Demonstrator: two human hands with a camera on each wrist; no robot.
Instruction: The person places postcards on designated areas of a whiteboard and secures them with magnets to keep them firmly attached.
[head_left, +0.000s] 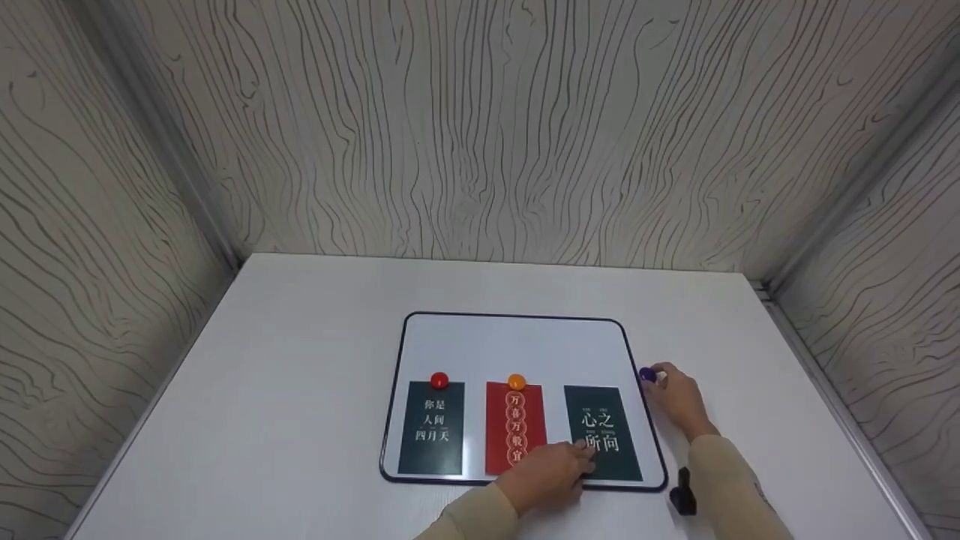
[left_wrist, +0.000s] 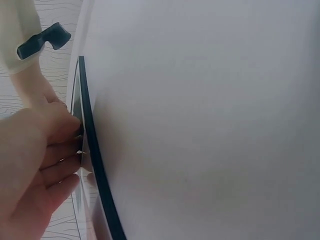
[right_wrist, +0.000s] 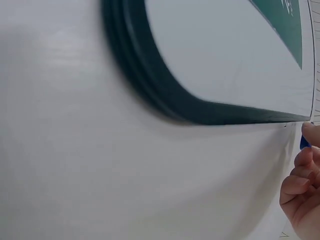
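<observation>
My right hand (head_left: 679, 401) pinches a dark blue-purple round magnet (head_left: 648, 373) just off the right edge of a black-framed whiteboard (head_left: 517, 349). Part of that magnet (right_wrist: 304, 143) shows blue between finger and thumb in the right wrist view. On the board's lower right lies a dark green card (head_left: 606, 466) with white characters. My left hand (head_left: 549, 472) rests its fingertips on this card's lower left, while its back covers the lower corner of a red card (head_left: 499, 420). In the left wrist view its fingers (left_wrist: 62, 172) reach over the board's frame, holding nothing.
An orange magnet (head_left: 517, 382) sits on the red card's top edge. Farther left, a red magnet (head_left: 439, 380) sits atop another dark green card (head_left: 431, 457). A black device (head_left: 683, 496) is at the right sleeve. Patterned walls (head_left: 480, 135) border the white table (head_left: 300, 360).
</observation>
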